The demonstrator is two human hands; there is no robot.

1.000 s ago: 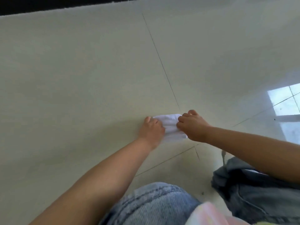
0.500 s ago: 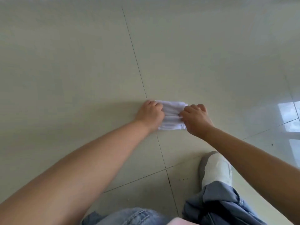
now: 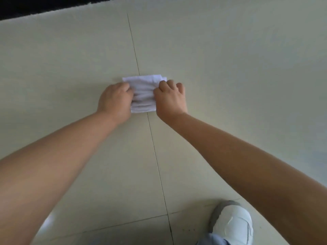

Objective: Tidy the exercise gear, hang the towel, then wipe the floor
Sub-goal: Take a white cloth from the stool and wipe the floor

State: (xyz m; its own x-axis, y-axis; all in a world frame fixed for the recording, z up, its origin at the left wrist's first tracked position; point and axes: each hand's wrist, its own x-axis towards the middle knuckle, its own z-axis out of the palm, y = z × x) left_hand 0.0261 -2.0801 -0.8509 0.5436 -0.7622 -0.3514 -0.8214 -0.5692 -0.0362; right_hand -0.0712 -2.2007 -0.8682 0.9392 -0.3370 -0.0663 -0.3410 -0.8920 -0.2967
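The folded white cloth [image 3: 144,93] lies on the floor [image 3: 230,68] across a tile seam, the left hand [image 3: 115,99] and right hand [image 3: 170,99] gripping its sides, so uneven pressure could bunch it, or a slide on glossy tile could tip the crouched person forward.

Both arms reach forward, left hand [image 3: 115,99] and right hand [image 3: 170,99] side by side (fingers curled, knuckles up).
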